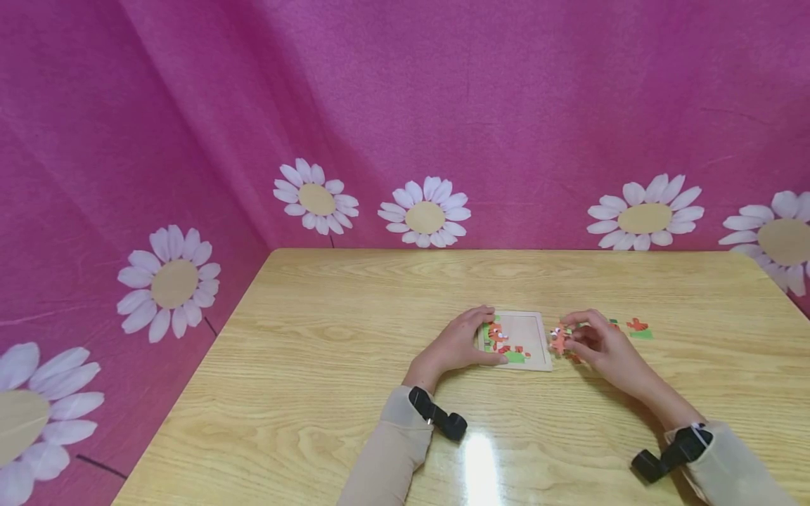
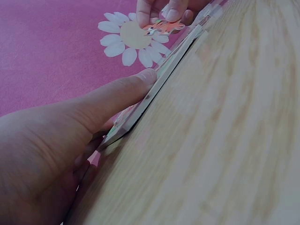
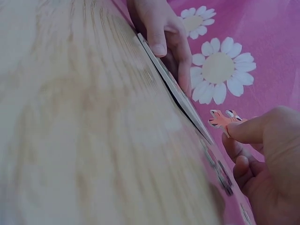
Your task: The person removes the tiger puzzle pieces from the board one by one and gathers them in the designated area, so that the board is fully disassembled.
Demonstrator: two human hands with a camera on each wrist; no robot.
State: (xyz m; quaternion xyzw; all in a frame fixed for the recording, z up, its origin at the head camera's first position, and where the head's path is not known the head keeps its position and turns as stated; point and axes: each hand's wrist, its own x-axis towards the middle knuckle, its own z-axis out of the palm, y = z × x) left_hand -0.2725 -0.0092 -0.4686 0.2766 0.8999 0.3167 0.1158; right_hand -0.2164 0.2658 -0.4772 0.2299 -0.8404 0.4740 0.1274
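A light wooden puzzle tray [image 1: 536, 339] lies on the table, with several orange and green pieces [image 1: 515, 356] fitted along its left and lower sides. My left hand [image 1: 458, 341] holds the tray at its left end, thumb on the near edge and fingers at the far corner. Just past the tray's right edge, my right hand [image 1: 606, 351] pinches an orange jigsaw piece [image 1: 559, 339] between thumb and fingers. In the right wrist view that orange piece [image 3: 224, 120] is raised above the table, its knobbed outline showing.
Loose puzzle pieces [image 1: 640, 329] lie on the wooden table [image 1: 329, 351] to the right of the tray, some partly hidden behind my right hand. A pink cloth [image 1: 506, 105] with white daisies hangs behind the table and along its left side.
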